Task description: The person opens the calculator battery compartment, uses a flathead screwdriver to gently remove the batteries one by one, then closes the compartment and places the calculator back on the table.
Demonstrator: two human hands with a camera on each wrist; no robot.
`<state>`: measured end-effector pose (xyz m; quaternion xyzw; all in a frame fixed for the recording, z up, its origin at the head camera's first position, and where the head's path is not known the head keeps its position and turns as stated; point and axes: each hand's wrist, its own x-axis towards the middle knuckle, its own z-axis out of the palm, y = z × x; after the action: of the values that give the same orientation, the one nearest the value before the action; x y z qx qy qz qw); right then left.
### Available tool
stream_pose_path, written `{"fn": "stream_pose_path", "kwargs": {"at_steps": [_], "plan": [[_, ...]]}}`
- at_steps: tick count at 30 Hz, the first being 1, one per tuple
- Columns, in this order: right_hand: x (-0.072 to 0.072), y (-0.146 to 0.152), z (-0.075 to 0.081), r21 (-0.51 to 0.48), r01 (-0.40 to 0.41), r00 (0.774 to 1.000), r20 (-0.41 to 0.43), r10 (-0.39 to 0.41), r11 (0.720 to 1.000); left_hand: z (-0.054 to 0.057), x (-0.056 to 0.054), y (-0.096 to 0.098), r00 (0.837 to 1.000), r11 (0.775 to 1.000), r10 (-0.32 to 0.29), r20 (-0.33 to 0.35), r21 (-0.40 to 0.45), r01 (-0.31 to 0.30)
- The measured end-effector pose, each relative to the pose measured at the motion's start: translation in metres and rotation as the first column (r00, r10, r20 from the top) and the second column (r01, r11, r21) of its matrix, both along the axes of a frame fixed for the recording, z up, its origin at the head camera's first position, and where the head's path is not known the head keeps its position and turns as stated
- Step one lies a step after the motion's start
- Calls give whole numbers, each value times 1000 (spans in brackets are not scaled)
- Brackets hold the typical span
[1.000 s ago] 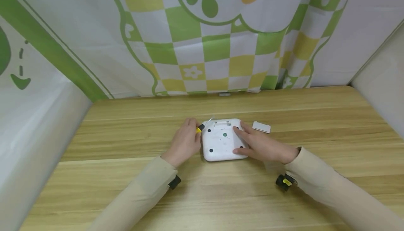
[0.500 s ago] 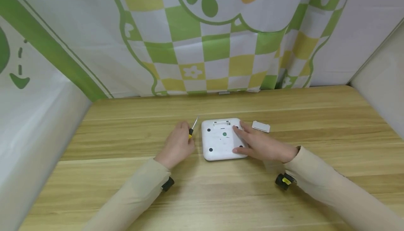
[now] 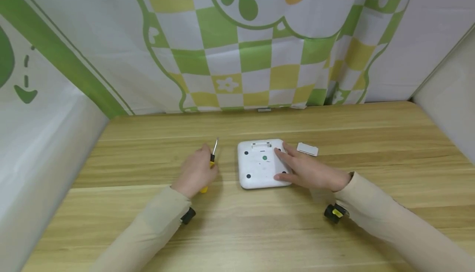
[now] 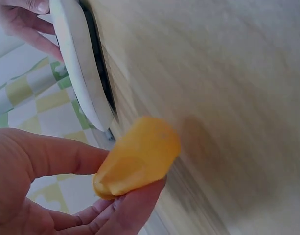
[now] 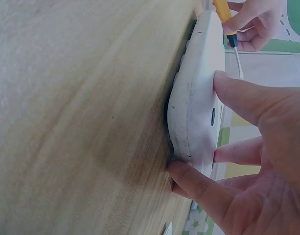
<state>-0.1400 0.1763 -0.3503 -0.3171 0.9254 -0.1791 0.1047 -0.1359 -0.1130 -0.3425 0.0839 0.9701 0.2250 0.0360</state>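
My left hand (image 3: 194, 171) holds a screwdriver (image 3: 212, 159) by its yellow handle, the metal shaft pointing away and up. In the left wrist view the handle's rounded yellow end (image 4: 145, 152) sticks out between thumb and fingers. To its right lies a white rounded-square device (image 3: 259, 166), underside up, with black round feet, a green dot and an uncovered battery compartment (image 3: 261, 145) at the far edge. My right hand (image 3: 309, 171) grips the device's right side. The right wrist view shows the thumb (image 5: 238, 93) on its upper face and fingers at its edge.
A small white battery cover (image 3: 307, 149) lies on the wooden table (image 3: 237, 230), right of the device. A small grey piece (image 3: 264, 109) sits at the table's back edge, below a green and yellow checked curtain (image 3: 256, 57). White walls flank the table.
My left hand has moved left and slightly nearer with the screwdriver, away from the device, and the shaft now points more upright. The right hand and device have stayed in place.
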Motion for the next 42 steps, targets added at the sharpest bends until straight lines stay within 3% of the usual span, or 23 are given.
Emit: {"fn": "stream_pose_path", "kwargs": {"at_steps": [11, 17, 28, 42], "plan": [[0, 0, -1, -1, -6, 1000, -15, 6, 1000, 4, -3, -12, 994, 999, 35, 103, -15, -33], [1, -1, 0, 4, 4, 1000, 2, -4, 1000, 5, -5, -19, 992, 997, 33, 118, -77, -24], [0, 0, 0, 9, 17, 1000, 24, -17, 1000, 4, -8, -26, 982, 994, 41, 184, -106, -22], [1, 0, 0, -3, 9, 1000, 8, -9, 1000, 2, -9, -28, 984, 993, 45, 175, -114, -25]]}}
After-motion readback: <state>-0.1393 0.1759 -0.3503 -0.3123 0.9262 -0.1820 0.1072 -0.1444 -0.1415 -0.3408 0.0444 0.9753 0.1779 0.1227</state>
